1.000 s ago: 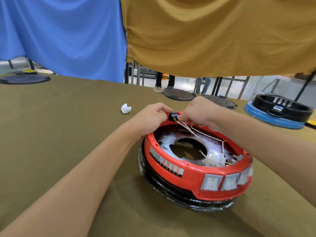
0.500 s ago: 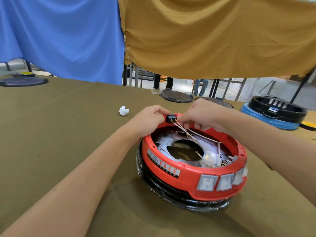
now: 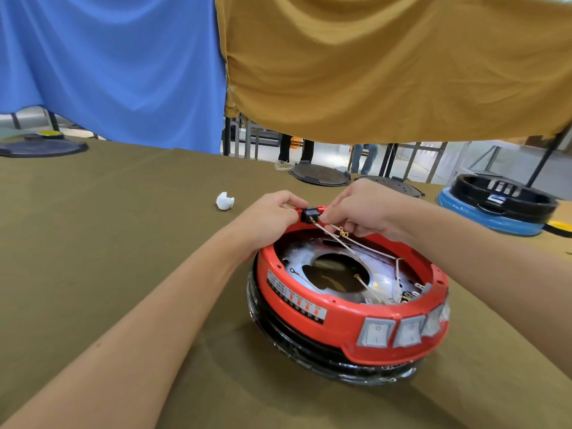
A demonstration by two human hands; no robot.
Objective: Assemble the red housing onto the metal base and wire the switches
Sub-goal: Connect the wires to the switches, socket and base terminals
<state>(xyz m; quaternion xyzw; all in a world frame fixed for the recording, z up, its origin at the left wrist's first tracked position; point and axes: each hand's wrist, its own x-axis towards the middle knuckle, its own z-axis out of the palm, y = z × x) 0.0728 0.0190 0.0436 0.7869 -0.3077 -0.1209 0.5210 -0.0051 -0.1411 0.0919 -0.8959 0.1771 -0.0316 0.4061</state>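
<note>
Both hands crowd the 12 o'clock rim of the red housing [image 3: 349,317]: the left hand [image 3: 272,216] grips it from 10 o'clock, the right hand [image 3: 359,209] pinches by the small black connector [image 3: 310,213] from 1 o'clock. Thin white wires [image 3: 356,247] cross the housing's open top from 12 toward 4 o'clock, barring a straight drop onto the metal base [image 3: 380,274]. The cloth-covered table [image 3: 102,243] lies open from 7 to 10 o'clock, save a white scrap [image 3: 225,201] at 11. Black discs [image 3: 320,174] and a blue-rimmed unit [image 3: 498,205] stand from 12 to 2 o'clock
</note>
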